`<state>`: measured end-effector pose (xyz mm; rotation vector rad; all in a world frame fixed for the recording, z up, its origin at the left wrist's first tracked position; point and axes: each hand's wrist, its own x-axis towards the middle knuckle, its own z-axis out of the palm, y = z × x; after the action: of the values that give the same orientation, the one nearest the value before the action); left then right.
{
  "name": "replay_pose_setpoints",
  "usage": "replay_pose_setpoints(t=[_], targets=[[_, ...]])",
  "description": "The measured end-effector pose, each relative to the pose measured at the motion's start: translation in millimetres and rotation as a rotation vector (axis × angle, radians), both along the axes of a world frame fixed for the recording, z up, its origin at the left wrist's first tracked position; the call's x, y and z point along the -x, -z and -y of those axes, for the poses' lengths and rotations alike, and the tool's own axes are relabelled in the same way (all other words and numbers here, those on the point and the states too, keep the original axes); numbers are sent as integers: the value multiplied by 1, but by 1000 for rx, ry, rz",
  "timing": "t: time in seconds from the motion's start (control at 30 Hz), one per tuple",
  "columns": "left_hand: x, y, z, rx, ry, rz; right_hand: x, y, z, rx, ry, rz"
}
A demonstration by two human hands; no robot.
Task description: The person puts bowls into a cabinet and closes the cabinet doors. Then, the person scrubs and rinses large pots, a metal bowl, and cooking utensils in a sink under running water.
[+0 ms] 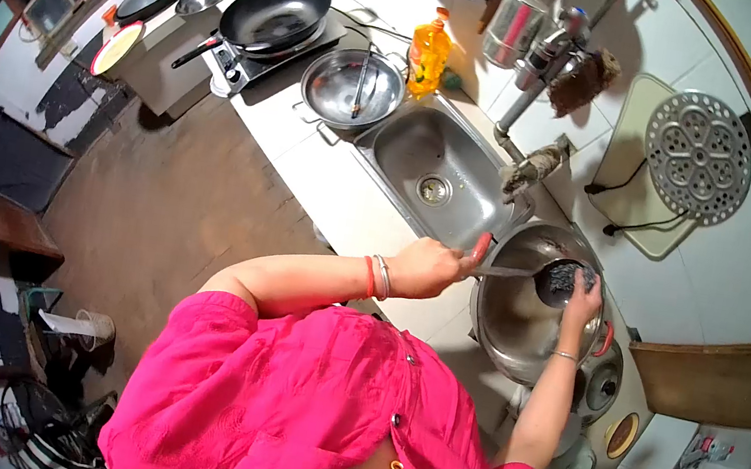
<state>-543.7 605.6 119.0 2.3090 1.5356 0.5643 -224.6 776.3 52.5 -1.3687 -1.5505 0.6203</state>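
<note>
One long-handled, dark-bowled metal ladle [510,274] hangs over a wide silver metal pot [505,330] ahead at one o'clock. The left hand [433,270] grips it, likely for steadiness; the right hand [583,302] holds a grey wire scourer [563,278] inside.

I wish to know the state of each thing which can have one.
Left hand: closed around ladle
Right hand: holding scrubber against ladle
Ladle: held at large pot
Large pot: uncovered
Sink: no standing water visible
Wok: uncovered, on stove
Steel basin: utensil inside
Orange bottle: upright, capped
</note>
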Motion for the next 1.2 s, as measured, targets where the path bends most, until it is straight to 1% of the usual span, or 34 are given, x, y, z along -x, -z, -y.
replay_pose_setpoints(t=[0.03, 0.1, 0.17, 0.2, 0.23, 0.27, 0.3, 0.37, 0.4, 0.47, 0.5, 0.57, 0.6, 0.63, 0.7, 0.77, 0.83, 0.87, 0.93, 0.97, 1.0, 1.03, 1.07, 1.1, 1.13, 1.2], targets=[[-1, 4, 1, 18, -5, 59, 4, -2, 2, -29, 78, -57], [-6, 8, 3, 111, -52, 174, 8, -1, 6, -55, 148, -245], [-4, 7, 0, 277, -75, 228, 9, 6, 6, -69, 237, -396], [-4, 20, -5, 258, 5, 327, 16, 2, 10, -57, 285, -473], [-6, 46, -14, 238, 85, 426, 27, -6, 18, -46, 343, -501], [-6, 60, -18, 216, 166, 526, 40, -17, 28, -36, 401, -528], [-4, 50, -17, 488, 175, 642, 48, -24, 33, -26, 458, -552], [3, 9, -13, 1040, 195, 855, 49, -14, 33, -74, 465, -721], [2, 1, -8, 979, 200, 872, 51, -6, 30, -99, 468, -807], [-8, 17, -10, 850, 240, 794, 50, 11, 18, 16, 587, -1025], [-14, 24, -9, 773, 259, 756, 48, 18, 20, 120, 567, -1068], [-27, 56, -13, 363, 280, 691, 47, 33, 24, 333, 519, -1142], [-33, 66, -14, 158, 287, 659, 53, 30, 31, 347, 384, -1272], [-30, 62, -15, 273, 213, 575, 65, 24, 38, 359, 242, -1396], [-14, 46, -18, 230, 174, 388, 89, 11, 35, 392, 505, -1625], [1, 45, -25, 114, 158, 265, 66, 34, 45, 425, 368, -1405], [26, 26, -27, 81, 107, 249, 55, 36, 60, 490, 394, -1241], [38, 31, -30, 78, 92, 280, 47, 34, 65, 595, 387, -1223], [70, 34, -31, 123, 75, 360, 32, 29, 71, 681, 351, -869], [90, 37, -29, 81, 87, 452, 29, 28, 74, 724, 330, -693], [105, 54, -30, 82, 123, 572, 44, 12, 79, 737, 315, -431], [121, 62, -29, 81, 149, 690, 46, 20, 79, 658, 327, 26], [137, 68, -23, 325, 90, 738, 42, 33, 82, 554, 316, 479], [154, 56, -16, 564, 22, 783, 38, 46, 81, 416, 285, 923], [169, 51, -11, 799, -48, 827, 25, 67, 77, 464, 203, 938], [192, 66, 1, 856, -132, 934, 31, 76, 63, 718, -22, 910]])
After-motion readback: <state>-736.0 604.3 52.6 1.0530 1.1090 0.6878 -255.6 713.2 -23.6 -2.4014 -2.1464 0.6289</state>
